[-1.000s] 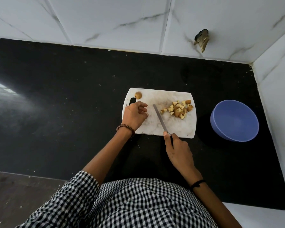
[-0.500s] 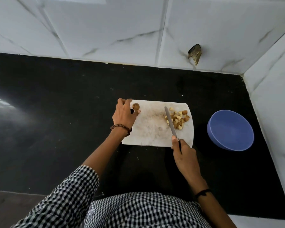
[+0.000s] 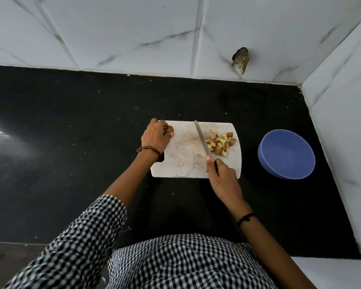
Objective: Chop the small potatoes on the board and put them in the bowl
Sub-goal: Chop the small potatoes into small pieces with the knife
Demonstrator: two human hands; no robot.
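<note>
A white cutting board [image 3: 183,161] lies on the black counter. At its far left corner my left hand [image 3: 155,137] closes its fingers around a small whole potato [image 3: 170,129]. My right hand [image 3: 222,176] grips the handle of a knife [image 3: 202,138] at the board's near right part; the blade lies across the board and points away from me. A pile of chopped potato pieces [image 3: 220,143] sits right of the blade on the board's far right part. The blue bowl [image 3: 287,154] stands on the counter right of the board.
White marble-look tiled walls rise behind the counter and along its right side. A broken hole [image 3: 241,60] shows in the back wall tile. Black counter [image 3: 71,142] stretches to the left of the board.
My left hand has reached to the board's far left corner and closed on the whole potato. The knife blade has swung up beside the chopped pile.
</note>
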